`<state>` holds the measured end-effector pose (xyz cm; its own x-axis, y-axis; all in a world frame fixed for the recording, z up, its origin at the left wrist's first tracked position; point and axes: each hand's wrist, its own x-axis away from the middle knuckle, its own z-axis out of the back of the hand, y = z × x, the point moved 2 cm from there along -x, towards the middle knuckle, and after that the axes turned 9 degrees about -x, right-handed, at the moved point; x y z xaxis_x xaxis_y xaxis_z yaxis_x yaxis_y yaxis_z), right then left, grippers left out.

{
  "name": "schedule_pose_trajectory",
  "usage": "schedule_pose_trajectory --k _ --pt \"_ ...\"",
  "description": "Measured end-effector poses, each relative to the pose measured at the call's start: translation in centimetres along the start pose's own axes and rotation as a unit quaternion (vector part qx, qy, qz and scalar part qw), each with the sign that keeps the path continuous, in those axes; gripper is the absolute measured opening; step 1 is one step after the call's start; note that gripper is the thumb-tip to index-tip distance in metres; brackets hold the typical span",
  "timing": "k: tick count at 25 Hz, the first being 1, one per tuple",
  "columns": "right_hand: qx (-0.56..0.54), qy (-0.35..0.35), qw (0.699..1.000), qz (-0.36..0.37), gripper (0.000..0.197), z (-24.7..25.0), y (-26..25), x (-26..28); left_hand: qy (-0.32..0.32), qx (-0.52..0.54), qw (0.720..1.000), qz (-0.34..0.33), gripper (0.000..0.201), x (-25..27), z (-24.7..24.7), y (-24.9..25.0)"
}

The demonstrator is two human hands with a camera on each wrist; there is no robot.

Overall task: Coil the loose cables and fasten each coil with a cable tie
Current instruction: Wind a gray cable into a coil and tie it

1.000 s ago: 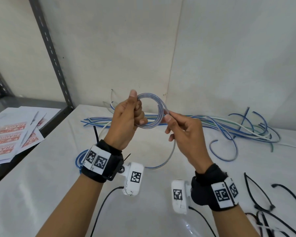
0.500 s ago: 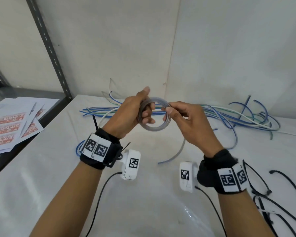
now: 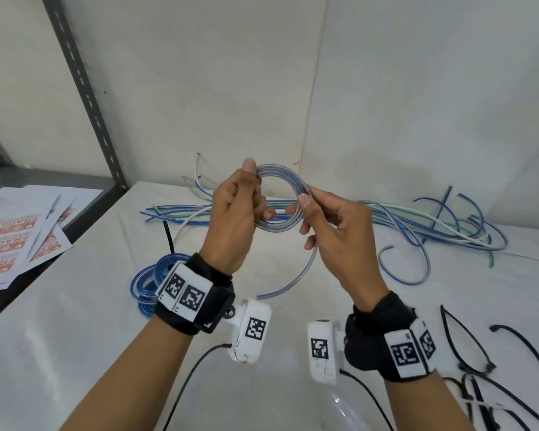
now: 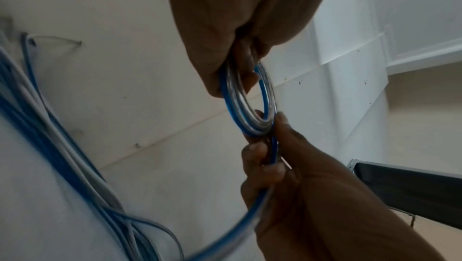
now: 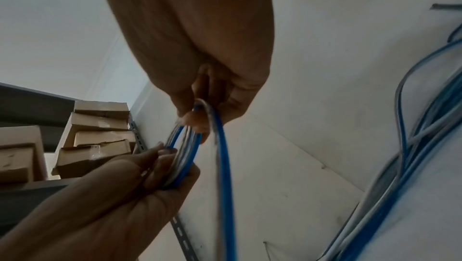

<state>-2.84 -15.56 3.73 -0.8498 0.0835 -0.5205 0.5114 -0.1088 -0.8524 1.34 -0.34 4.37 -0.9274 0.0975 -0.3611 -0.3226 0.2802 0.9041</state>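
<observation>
Above the white table I hold a small coil of clear-and-blue cable (image 3: 288,181). My left hand (image 3: 246,206) grips the coil's left side, thumb on top. My right hand (image 3: 305,213) pinches its right side between thumb and fingers. The cable's free tail (image 3: 296,279) hangs from the right hand down to the table. In the left wrist view the coil (image 4: 250,107) runs between both hands; in the right wrist view the coil (image 5: 185,154) and the tail (image 5: 225,166) show too. A finished blue coil (image 3: 147,284) with a black tie (image 3: 168,241) lies behind my left wrist.
A heap of loose blue, white and green cables (image 3: 417,225) lies along the back wall. Black cable ties (image 3: 479,362) are scattered at the right front. Printed sheets (image 3: 13,241) lie on a grey shelf at the left, beside a metal upright (image 3: 84,88).
Both hands rose and turned the coil upright, facing me. The free tail has grown shorter and hangs closer under the right hand.
</observation>
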Motion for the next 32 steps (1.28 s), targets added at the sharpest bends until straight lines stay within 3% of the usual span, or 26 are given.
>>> schedule_pose_trajectory --k 4,7,10,13,15,17,20,25,28,30,32 --pt "0.005 0.012 1.000 0.025 0.017 0.8 -0.6 -0.4 -0.029 0.021 0.997 0.070 0.040 -0.1 -0.4 0.2" --pt "0.054 -0.050 0.997 0.021 0.017 2.2 -1.0 -0.7 -0.075 -0.115 0.987 0.078 0.046 -0.2 0.4 0.3" --pt "0.140 -0.152 0.978 -0.008 0.016 2.3 -1.2 -0.4 -0.177 -0.260 0.948 0.051 0.048 0.3 1.1 0.5" --pt "0.183 -0.168 0.969 -0.008 0.019 2.1 -1.0 -0.3 -0.234 -0.308 0.919 0.081 0.045 0.6 1.5 0.8" --pt "0.173 -0.153 0.973 -0.004 0.018 1.6 -0.9 -0.3 -0.229 -0.321 0.917 0.062 0.051 0.5 1.6 0.7" --pt "0.131 -0.106 0.986 -0.013 0.018 1.5 -0.6 -0.3 -0.180 -0.295 0.938 0.036 0.052 0.3 1.6 0.7" --pt "0.047 -0.038 0.998 -0.022 0.020 1.2 -0.2 -0.4 -0.064 -0.162 0.984 0.028 0.043 -0.3 1.6 1.1" --pt "-0.007 -0.012 1.000 -0.013 0.016 -1.0 -0.3 0.3 0.006 -0.012 0.999 0.048 0.044 0.0 0.3 0.6" --pt "0.001 0.010 1.000 0.008 0.018 -0.5 -0.3 0.1 -0.021 0.012 0.996 0.086 0.047 0.0 -0.2 0.3" --pt "0.010 -0.006 1.000 0.009 0.017 0.5 -0.2 -0.4 -0.077 0.012 0.987 0.142 0.050 -0.2 0.2 0.5" --pt "0.051 -0.047 0.998 0.008 0.018 1.4 -0.5 -0.6 -0.142 -0.053 0.974 0.166 0.052 -0.2 0.7 0.7"
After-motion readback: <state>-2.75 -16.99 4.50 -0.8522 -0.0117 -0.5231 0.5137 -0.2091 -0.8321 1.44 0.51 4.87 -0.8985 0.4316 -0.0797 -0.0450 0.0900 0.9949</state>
